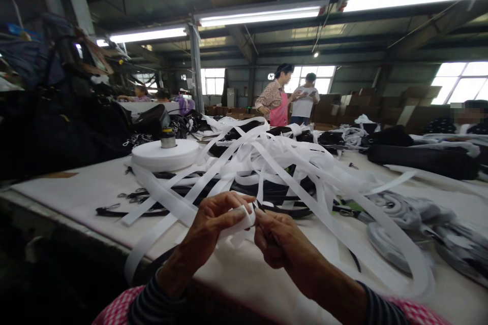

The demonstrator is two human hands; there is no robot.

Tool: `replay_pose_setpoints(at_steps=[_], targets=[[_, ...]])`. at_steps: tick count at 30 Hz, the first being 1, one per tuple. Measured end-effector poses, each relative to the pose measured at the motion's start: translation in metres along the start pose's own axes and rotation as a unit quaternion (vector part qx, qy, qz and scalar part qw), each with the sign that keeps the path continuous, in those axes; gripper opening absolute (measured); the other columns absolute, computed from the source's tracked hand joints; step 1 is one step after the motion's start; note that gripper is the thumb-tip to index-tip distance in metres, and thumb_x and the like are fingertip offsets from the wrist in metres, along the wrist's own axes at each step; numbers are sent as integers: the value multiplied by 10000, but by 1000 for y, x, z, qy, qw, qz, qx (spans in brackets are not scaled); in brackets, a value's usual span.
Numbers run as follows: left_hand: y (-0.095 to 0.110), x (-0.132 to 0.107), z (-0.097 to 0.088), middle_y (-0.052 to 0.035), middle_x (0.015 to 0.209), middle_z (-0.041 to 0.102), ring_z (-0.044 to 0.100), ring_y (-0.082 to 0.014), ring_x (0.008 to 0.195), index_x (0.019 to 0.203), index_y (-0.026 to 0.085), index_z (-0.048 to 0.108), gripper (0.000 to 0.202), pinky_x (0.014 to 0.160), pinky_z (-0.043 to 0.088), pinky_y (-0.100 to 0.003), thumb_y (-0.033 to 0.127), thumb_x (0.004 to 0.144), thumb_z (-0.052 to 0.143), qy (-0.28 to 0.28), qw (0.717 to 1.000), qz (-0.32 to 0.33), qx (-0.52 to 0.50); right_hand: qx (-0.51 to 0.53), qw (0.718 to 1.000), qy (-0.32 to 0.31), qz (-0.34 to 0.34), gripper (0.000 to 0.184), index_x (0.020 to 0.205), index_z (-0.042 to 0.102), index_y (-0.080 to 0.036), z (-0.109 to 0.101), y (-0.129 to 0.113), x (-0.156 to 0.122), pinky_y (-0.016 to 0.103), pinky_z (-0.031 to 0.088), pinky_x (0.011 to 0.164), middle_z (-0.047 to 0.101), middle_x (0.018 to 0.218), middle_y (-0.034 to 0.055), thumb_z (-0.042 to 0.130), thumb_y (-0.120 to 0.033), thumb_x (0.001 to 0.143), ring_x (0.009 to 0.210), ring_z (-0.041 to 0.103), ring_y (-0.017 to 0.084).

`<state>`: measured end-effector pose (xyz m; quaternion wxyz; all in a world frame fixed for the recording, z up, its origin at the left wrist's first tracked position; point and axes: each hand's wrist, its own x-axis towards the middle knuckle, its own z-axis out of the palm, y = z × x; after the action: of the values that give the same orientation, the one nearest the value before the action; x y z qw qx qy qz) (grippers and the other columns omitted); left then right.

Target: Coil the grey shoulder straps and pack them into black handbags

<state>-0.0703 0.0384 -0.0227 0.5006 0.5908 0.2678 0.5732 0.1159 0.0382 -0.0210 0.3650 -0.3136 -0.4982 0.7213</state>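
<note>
Seen from my remote post, the left hand (215, 218) grips a folded white strip (249, 217) above the table (244, 271); the right hand (284, 238) pinches narrow beside it, contents unclear. I judge this piece unfinished, the loose heap (274, 155) beyond still unsorted.

Dark cuffs (154, 303) with thin pale stripes are showing on both sides, and pink-and-white checked sleeves (116, 309) are appearing behind them
</note>
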Motion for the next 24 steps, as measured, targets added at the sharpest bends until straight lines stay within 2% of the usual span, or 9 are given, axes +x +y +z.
replay_pose_setpoints(at_steps=[3,5,9,12,18,24], targets=[[-6,-2,1,-67,944,714,603,-292,1222,739,185,740,143,1024,460,-340,228,874,735,34,999,-21,-19,-23,998,47,-27,486,962,576,-158,-2,1,-10,211,144,435,437,543,-54,552,-643,943,447,224,61],[-9,-1,0,-63,961,714,606,-276,1207,730,179,739,143,1010,464,-313,242,857,759,72,997,-22,-35,-23,996,74,-37,479,1042,572,-154,-2,2,-16,209,164,432,451,543,-53,488,-621,973,448,233,69],[-15,2,2,-51,984,707,633,-227,1080,765,171,752,123,940,492,-280,262,839,789,115,991,-27,-70,-42,995,70,-53,357,908,476,-184,1,9,-21,201,170,430,473,568,-49,479,-528,1005,453,237,61],[-17,2,7,-50,1042,716,635,-182,969,785,166,747,137,885,497,-262,280,844,793,134,986,-42,-92,-25,997,66,-42,369,866,387,-210,6,13,-19,191,166,430,489,604,-51,483,-538,1006,459,233,54],[-17,-1,14,-67,1075,729,634,-196,1004,787,149,752,156,890,483,-260,287,809,821,125,988,-59,-72,-15,997,69,-28,353,902,379,-217,10,12,-12,184,147,423,494,608,-59,489,-540,991,453,221,51],[-19,-3,11,-71,1057,735,636,-209,1039,760,145,734,184,927,479,-273,297,815,822,100,990,-75,-72,-33,997,59,-44,353,900,392,-211,10,10,-11,189,152,430,481,599,-64,515,-530,988,459,234,50]])
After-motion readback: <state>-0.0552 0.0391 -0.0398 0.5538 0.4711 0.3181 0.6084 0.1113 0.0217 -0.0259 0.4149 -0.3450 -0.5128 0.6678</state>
